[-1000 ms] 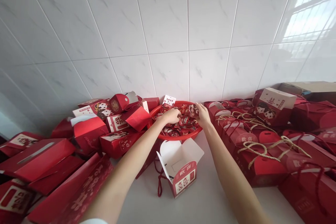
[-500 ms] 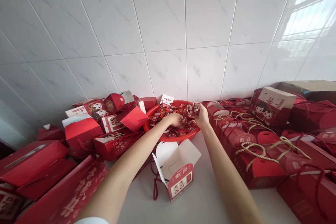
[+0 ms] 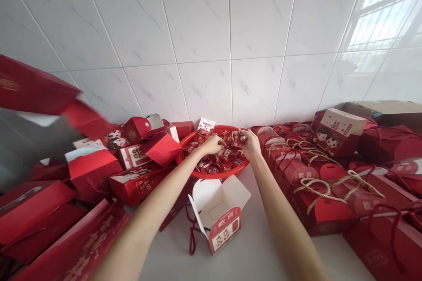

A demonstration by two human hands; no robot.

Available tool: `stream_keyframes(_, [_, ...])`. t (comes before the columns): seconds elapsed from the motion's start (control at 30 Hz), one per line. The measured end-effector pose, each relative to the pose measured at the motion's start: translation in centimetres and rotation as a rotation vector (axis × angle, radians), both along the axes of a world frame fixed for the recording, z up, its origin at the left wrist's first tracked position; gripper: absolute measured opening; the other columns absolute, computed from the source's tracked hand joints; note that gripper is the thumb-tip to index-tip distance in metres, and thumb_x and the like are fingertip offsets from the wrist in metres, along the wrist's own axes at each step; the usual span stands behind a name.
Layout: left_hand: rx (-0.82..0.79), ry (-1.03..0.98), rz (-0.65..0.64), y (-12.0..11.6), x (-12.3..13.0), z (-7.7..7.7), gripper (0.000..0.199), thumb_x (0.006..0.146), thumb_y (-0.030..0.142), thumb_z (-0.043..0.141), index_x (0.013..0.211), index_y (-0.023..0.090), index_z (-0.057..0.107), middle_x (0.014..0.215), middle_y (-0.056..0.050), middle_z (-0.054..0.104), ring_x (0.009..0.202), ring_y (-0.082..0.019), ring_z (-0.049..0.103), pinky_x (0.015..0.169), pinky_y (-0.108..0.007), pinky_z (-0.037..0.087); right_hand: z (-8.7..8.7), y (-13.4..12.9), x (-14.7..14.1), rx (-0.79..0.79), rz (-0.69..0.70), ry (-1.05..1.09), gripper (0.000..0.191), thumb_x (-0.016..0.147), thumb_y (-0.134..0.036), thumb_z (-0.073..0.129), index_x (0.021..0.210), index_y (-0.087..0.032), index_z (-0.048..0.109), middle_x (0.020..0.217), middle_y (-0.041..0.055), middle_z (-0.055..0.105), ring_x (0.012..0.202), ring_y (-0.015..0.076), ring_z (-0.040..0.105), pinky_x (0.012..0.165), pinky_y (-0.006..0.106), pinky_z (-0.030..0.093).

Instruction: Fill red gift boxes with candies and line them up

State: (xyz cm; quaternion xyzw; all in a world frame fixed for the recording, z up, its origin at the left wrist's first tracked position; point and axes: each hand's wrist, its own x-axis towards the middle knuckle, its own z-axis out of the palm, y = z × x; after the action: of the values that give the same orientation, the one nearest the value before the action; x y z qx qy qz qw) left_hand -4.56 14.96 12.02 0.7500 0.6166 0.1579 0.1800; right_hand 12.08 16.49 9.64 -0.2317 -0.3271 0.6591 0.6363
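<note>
Wrapped sweets point(image 3: 227, 153) fill the red plastic basket point(image 3: 235, 171) right under and between the two hands I am watching from afar. The right hand point(image 3: 249, 142), at the basket's right rim, has its fingers bent around a few small wrapped pieces point(image 3: 235, 136). The left hand point(image 3: 213, 144) has risen slightly from the sweets over the last half second, its fingers curled; I cannot tell whether they pinch anything. The biggest change is well to the left of the left hand: a blurred red gift box point(image 3: 36, 88) has come into view against the tiled wall, and I cannot see what bears it. Neither hand goes towards it, so I judge that the picking at the sweets carries on undisturbed. Nearer my viewpoint than both hands, between the forearms, the open "double happiness" carton point(image 3: 227, 224) stands with its flaps spread, apart from either hand. Rope-handled gift boxes point(image 3: 329, 215) crowd the space to the right of the right hand.
</note>
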Motion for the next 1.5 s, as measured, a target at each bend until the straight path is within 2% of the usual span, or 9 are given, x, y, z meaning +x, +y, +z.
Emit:
stream_keyframes(0.07, [-0.059, 0.037, -0.009, 0.4, 0.3, -0.4, 0.006, 0.075, 0.025, 0.072, 0.077, 0.021, 0.076, 0.08, -0.002, 0.077, 0.081, -0.022, 0.071, 0.072, -0.025, 0.051, 0.0, 0.0, 0.0, -0.003, 0.003, 0.006, 0.007, 0.064, -0.019, 0.069, 0.066, -0.018, 0.062, 0.063, 0.0004, 0.069, 0.053, 0.0107, 0.059, 0.048, 0.02, 0.045])
stream_keyframes(0.17, [-0.107, 0.078, 0.015, 0.9, 1.2, -1.5, 0.019, 0.065, 0.031, 0.084, 0.073, 0.02, 0.07, 0.072, -0.001, 0.071, 0.071, -0.02, 0.066, 0.065, -0.026, 0.048, 0.0, -0.1, 0.0, -0.015, 0.005, 0.018, 0.006, 0.063, -0.017, 0.068, 0.067, -0.018, 0.063, 0.062, 0.0005, 0.069, 0.053, 0.0109, 0.06, 0.048, 0.02, 0.045])
stream_keyframes(0.33, [-0.084, 0.02, 0.063, 1.3, 2.3, -2.6, 0.021, 0.091, 0.034, 0.069, 0.089, 0.014, 0.066, 0.086, -0.002, 0.068, 0.075, -0.015, 0.065, 0.072, -0.032, 0.055, 0.0, 0.1, 0.1, -0.039, 0.001, 0.045, 0.002, 0.066, -0.017, 0.066, 0.067, -0.017, 0.064, 0.062, 0.0014, 0.069, 0.053, 0.0112, 0.06, 0.047, 0.02, 0.045])
stream_keyframes(0.5, [0.119, -0.26, 0.059, 1.0, 1.0, -0.8, 0.017, 0.077, 0.028, 0.078, 0.07, 0.015, 0.069, 0.071, -0.002, 0.071, 0.075, -0.02, 0.067, 0.073, -0.032, 0.053, 0.0, 0.8, 0.0, -0.075, 0.007, 0.068, 0.009, 0.075, -0.017, 0.059, 0.067, -0.017, 0.063, 0.064, 0.0028, 0.07, 0.057, 0.0115, 0.063, 0.053, 0.021, 0.051])
stream_keyframes(0.73, [0.318, -0.554, 0.014, 1.2, 2.0, 1.2, 0.031, 0.08, 0.031, 0.071, 0.104, 0.013, 0.077, 0.102, -0.01, 0.079, 0.094, -0.024, 0.073, 0.086, -0.034, 0.056, -0.4, 0.4, 0.2, 0.026, 0.162, 0.032, 0.004, 0.076, -0.021, 0.068, 0.077, -0.02, 0.065, 0.076, -0.001, 0.072, 0.071, 0.0158, 0.066, 0.066, 0.031, 0.059])
stream_keyframes(0.9, [0.298, -0.471, 0.056, 2.0, 3.3, 0.5, 0.029, 0.088, 0.02, 0.059, 0.111, 0.014, 0.076, 0.107, -0.011, 0.079, 0.098, -0.023, 0.074, 0.089, -0.033, 0.057, -0.6, 0.9, 0.7, -0.01, 0.033, 0.181, 0.006, 0.077, -0.017, 0.068, 0.074, -0.02, 0.063, 0.071, -0.0021, 0.07, 0.069, 0.0136, 0.066, 0.061, 0.025, 0.056])
stream_keyframes(1.1, [0.255, -0.183, 0.154, 3.2, 1.8, 0.0, 0.027, 0.078, 0.007, 0.064, 0.097, 0.018, 0.079, 0.106, -0.01, 0.079, 0.108, -0.028, 0.07, 0.097, -0.036, 0.051, -0.5, 1.2, 0.7, -0.136, -0.06, 0.337, 0.013, 0.086, -0.016, 0.061, 0.073, -0.019, 0.06, 0.067, -0.0026, 0.067, 0.065, 0.0133, 0.068, 0.063, 0.028, 0.057])
stream_keyframes(1.37, [0.163, -0.013, 0.161, 4.2, 1.8, -0.9, 0.049, 0.065, 0.03, 0.089, 0.11, 0.022, 0.072, 0.122, -0.01, 0.071, 0.119, -0.033, 0.064, 0.096, -0.036, 0.05, -0.6, 1.3, 0.7, -0.119, -0.074, 0.303, 0.013, 0.083, -0.02, 0.069, 0.075, -0.02, 0.058, 0.066, -0.0047, 0.066, 0.061, 0.0122, 0.066, 0.053, 0.023, 0.051])
stream_keyframes(1.5, [0.135, -0.03, 0.177, 4.5, 1.2, -1.1, 0.028, 0.092, 0.035, 0.069, 0.114, 0.017, 0.067, 0.12, -0.01, 0.067, 0.107, -0.024, 0.065, 0.093, -0.043, 0.054, -0.8, 1.5, 0.6, -0.106, -0.084, 0.29, 0.012, 0.081, -0.021, 0.071, 0.077, -0.02, 0.059, 0.068, -0.0038, 0.068, 0.063, 0.0133, 0.069, 0.054, 0.024, 0.052])
